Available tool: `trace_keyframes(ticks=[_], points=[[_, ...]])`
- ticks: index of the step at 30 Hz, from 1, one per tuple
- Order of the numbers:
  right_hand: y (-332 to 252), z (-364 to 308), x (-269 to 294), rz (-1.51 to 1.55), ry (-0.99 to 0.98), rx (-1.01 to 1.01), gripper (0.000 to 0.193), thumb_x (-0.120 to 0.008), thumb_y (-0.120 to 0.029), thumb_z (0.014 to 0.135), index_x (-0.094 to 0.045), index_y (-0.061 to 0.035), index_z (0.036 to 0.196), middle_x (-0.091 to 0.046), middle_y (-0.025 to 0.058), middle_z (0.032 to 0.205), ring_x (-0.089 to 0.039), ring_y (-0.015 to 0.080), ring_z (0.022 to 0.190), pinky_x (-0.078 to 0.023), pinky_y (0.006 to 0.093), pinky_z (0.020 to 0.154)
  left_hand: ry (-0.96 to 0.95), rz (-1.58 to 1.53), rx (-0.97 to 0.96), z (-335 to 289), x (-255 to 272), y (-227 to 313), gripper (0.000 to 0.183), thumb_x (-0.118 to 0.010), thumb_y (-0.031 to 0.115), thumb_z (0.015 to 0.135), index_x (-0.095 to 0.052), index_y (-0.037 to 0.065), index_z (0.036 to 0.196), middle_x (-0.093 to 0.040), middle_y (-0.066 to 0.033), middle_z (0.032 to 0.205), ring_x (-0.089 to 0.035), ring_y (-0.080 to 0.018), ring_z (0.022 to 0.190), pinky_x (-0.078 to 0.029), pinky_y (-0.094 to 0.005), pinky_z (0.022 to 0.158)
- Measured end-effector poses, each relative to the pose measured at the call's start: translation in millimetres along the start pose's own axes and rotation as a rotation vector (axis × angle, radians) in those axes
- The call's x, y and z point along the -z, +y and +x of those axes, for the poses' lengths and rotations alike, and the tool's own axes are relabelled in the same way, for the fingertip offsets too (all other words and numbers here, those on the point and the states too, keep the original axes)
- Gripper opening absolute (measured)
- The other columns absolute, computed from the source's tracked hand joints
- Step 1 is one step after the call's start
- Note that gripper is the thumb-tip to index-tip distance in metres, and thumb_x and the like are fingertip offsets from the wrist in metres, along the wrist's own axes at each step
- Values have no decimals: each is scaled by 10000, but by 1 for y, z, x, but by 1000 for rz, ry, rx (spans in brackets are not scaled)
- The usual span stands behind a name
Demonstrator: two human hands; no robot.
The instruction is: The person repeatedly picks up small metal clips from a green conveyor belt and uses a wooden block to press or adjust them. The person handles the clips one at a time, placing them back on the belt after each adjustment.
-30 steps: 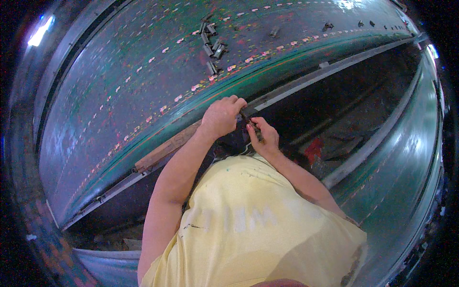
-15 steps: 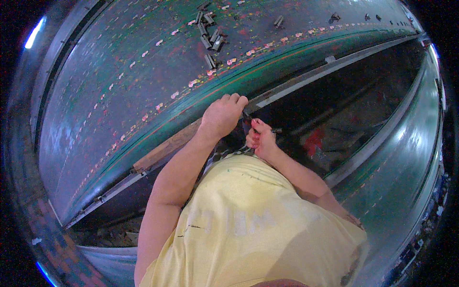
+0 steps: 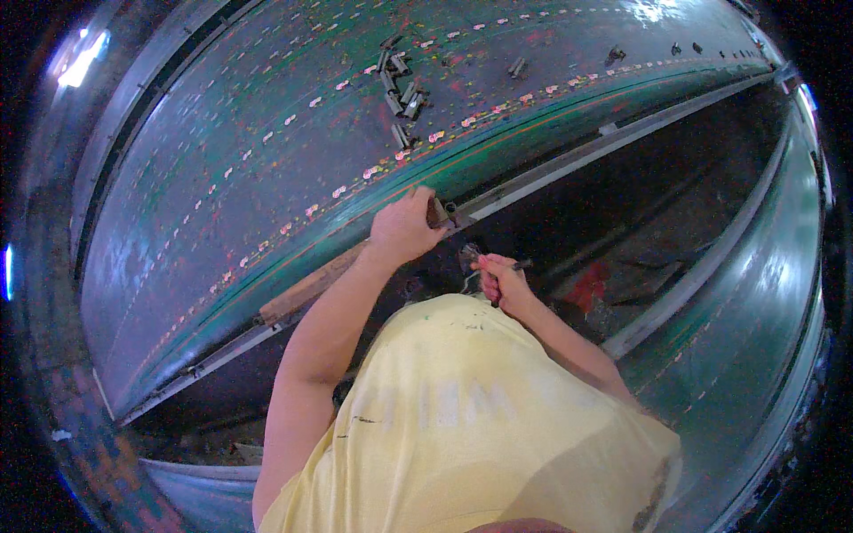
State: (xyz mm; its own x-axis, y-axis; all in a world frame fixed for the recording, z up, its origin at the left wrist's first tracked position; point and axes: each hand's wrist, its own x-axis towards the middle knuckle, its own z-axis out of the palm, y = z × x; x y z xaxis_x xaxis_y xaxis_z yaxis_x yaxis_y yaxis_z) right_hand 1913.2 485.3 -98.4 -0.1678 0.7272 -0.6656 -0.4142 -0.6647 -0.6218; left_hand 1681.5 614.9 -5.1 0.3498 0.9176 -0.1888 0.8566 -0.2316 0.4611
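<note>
Head view, one frame. Fisheye bends every straight edge toward the rim; the corners are black.

Hidden or unclear: the yellow shirt [image 3: 480, 426] fills the lower centre and covers whatever lies below the forearms. The gap [image 3: 622, 231] between the two metal surfaces is dark, and its contents cannot be made out apart from a red patch [image 3: 588, 289] at about 3 o'clock from the right hand. What the left hand closes on is mostly covered by its own fingers.

Surface and room: a long green counter [image 3: 267, 178] runs from 8 o'clock to 1 o'clock across the frame, worn, stained and dotted with rows of small pale and pink marks. A cluster of small dark metal clips [image 3: 400, 84] lies on it at 12 o'clock from the left hand, well apart. A pale metal rail [image 3: 551, 173] edges the counter along the gap. A second green panel [image 3: 755, 293] curves down the right side. A bright light [image 3: 82, 58] shows at top left.

Hands: left hand [image 3: 404, 229] sits on the counter edge, grip clenched over a small dark metal piece [image 3: 440, 213] at the rail; only its end shows past the fingers. A brown wooden strip [image 3: 311, 284] lies along the edge at 7 o'clock from that hand. Right hand [image 3: 502, 282] is just beside the left, at its 4 o'clock, over the gap, grip pinched on a thin dark tool [image 3: 520, 264] with pale wire or thread [image 3: 469, 266] trailing near the fingers; finer detail too small to tell.
</note>
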Motion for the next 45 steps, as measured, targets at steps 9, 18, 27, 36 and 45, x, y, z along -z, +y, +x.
trace_keyframes(ticks=[9, 18, 27, 36, 45], points=[[-47, 7, 22, 3, 613, 816, 585, -684, -171, 1120, -450, -57, 1644, -689, 36, 961, -645, 133, 777, -544, 311, 723, 3, 101, -34, -15, 16, 1, 522, -869, 556, 879, -720, 86, 1052, -781, -217, 979, -766, -465, 953, -615, -564, 835], [-34, 10, -32, -464, -174, 667, 550, -593, -191, 1179, -488, -162, 1718, -711, 35, 1269, -616, 91, 929, -546, 276, 808, -11, 105, -39, -10, 7, 0, 493, -892, 469, 866, -711, 45, 1041, -789, -235, 971, -777, -464, 945, -625, -560, 814], [-66, 37, -6, -648, -227, 823, 81, -660, -79, 1094, -722, -29, 1080, -710, 80, 997, -667, 166, 885, -547, 339, 798, -50, 103, 18, -8, 10, 7, 463, -895, 442, 861, -708, 59, 1042, -788, -232, 978, -770, -453, 961, -609, -559, 820], [-97, 45, 26, -545, -243, 751, 109, -678, -68, 1076, -703, -17, 983, -677, 59, 860, -653, 173, 810, -524, 342, 731, 108, -89, 0, -48, 94, 23, 475, -871, 242, 846, -738, 85, 1274, -798, -198, 1069, -782, -422, 999, -630, -502, 861], [-121, 42, 17, -681, -76, 952, 207, -674, -107, 1070, -716, -30, 883, -725, 131, 861, -706, 294, 793, -546, 405, 757, 820, 308, 408, -107, 112, -166, 644, -848, 144, 843, -628, 53, 1441, -669, -215, 1328, -704, -457, 1144, -594, -541, 946]])
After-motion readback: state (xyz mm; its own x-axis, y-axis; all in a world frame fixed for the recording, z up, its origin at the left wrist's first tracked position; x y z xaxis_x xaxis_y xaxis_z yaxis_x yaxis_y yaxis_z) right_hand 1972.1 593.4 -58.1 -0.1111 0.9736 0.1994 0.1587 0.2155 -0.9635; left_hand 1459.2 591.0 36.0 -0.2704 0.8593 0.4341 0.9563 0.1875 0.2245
